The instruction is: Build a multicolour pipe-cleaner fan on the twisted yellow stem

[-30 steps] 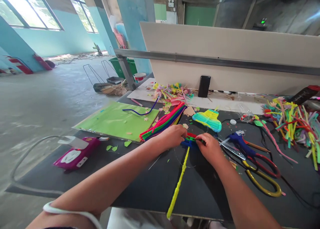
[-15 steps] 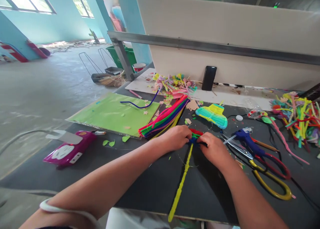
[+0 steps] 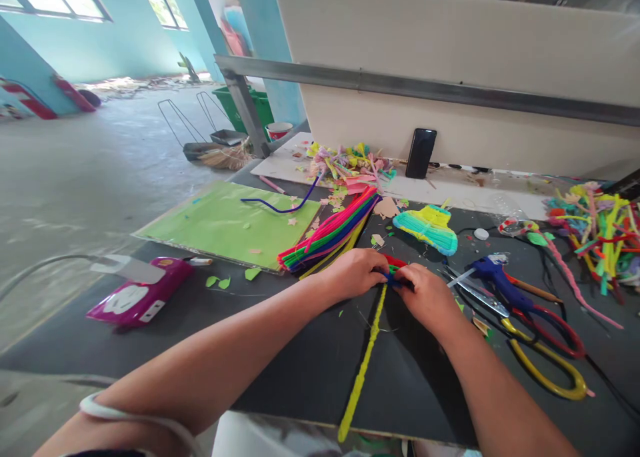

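Note:
Both hands meet over the table on a small pipe-cleaner piece (image 3: 396,262) with red, green and blue strands. My left hand (image 3: 356,272) pinches its left side, and the fingers of my right hand (image 3: 424,298) are closed on its right side. Fingers cover much of the piece. From it a yellow pipe-cleaner stem (image 3: 367,360) runs down toward the table's front edge. Just beyond my left hand lies a bundle of pipe cleaners (image 3: 327,234) in pink, green, blue and yellow. A yellow and turquoise pipe-cleaner shape (image 3: 426,229) rests beyond my right hand.
To the right lie a blue glue gun (image 3: 493,274) and yellow-handled scissors (image 3: 550,374), near a heap of pipe-cleaner scraps (image 3: 600,234). At left are a green sheet (image 3: 225,220) and a purple power strip (image 3: 143,297). A phone (image 3: 421,153) leans against the back board.
My left hand's fingers have shifted slightly right, closer to the right hand on the pipe-cleaner piece. Both hands keep their hold, and the view has tilted slightly.

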`<state>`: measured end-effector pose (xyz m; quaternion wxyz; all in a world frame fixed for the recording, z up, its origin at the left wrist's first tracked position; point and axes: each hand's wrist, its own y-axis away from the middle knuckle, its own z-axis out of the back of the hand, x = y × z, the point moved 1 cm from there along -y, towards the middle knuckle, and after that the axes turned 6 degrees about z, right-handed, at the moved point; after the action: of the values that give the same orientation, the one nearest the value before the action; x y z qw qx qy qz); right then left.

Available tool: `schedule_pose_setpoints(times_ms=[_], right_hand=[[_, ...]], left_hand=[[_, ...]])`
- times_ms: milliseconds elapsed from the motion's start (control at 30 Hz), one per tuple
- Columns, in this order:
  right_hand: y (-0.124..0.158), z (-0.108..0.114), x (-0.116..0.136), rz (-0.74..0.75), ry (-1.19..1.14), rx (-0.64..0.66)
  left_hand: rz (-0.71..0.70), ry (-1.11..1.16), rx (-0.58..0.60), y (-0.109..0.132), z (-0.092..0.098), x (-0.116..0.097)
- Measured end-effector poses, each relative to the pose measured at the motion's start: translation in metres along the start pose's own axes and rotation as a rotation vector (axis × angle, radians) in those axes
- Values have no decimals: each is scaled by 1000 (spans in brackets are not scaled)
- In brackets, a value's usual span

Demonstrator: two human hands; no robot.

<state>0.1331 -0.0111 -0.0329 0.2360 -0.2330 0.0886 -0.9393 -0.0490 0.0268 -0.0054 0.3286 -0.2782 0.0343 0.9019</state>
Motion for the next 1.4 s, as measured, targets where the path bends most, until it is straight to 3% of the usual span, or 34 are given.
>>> schedule_pose_setpoints(times_ms=[333,567,767,933,1067,1400], right_hand=[[-1,4,3,28,-41,24],[0,18,-9,-78,-33,68],[0,30,-16,-205,0,-54],[0,26,-3,-56,-82,16],[0,16,2,41,-12,82],[-1,13,-2,27,-35,28]], left_hand=[[-28,-120,-34,7,3,-11],[15,-132,-48,8,-1,-10],[33,-112,-77,8,-3,-6],[14,-120,-95,8,-2,-7],[27,-113,-111,8,-3,-6],[-9,-161,-109,9,-6,-6]])
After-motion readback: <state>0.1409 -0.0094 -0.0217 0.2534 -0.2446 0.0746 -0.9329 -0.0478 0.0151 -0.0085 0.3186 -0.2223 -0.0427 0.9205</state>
